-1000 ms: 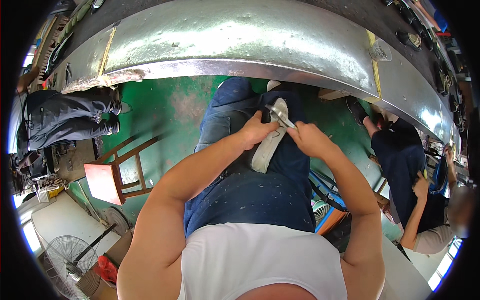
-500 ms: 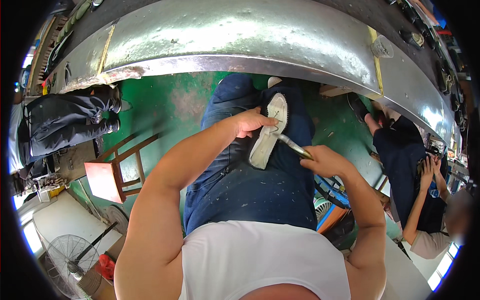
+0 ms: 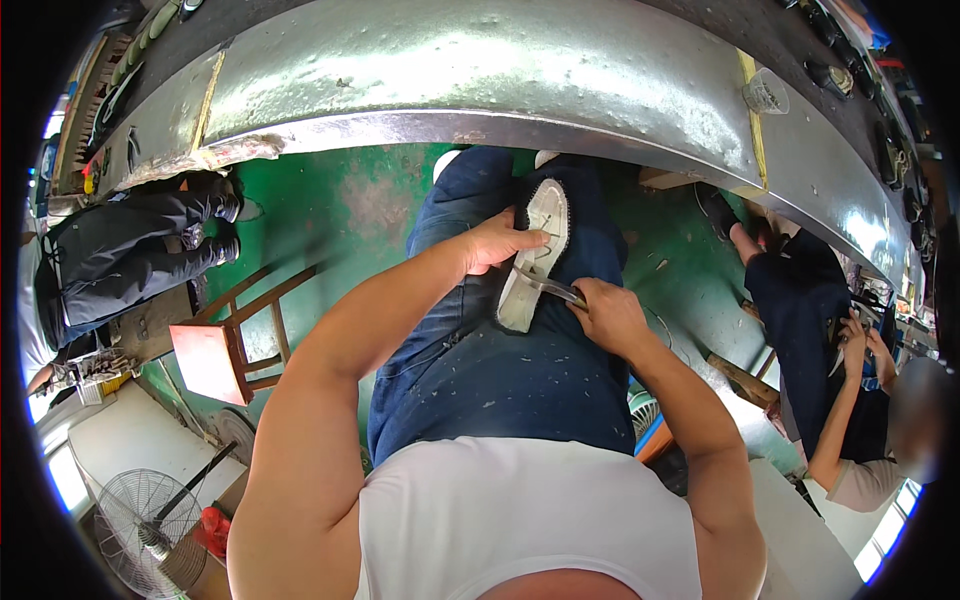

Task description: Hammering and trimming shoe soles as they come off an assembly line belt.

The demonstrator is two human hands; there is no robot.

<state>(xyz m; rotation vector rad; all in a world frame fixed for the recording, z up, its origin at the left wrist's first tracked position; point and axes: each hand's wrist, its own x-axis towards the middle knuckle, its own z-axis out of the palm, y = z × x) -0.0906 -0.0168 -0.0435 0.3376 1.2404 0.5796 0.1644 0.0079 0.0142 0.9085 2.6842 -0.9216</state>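
Wearer has on a white sleeveless top (image 3: 530,510), smooth and unmarked where visible. Blue trousers (image 3: 438,315) show seams; dark blue cloth (image 3: 510,395) across the lap is scattered with pale flecks. Left hand (image 3: 494,243) and right hand (image 3: 608,314) are bare.

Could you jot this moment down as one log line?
Left hand: holding pale shoe piece, thumb on top | Right hand: holding metal hand tool across it | Support: person's lap

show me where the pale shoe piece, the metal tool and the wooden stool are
pale shoe piece (image 3: 541,260): head view, middle of its pale surface
metal tool (image 3: 552,287): head view, middle of its shaft
wooden stool (image 3: 206,360): head view, on its seat
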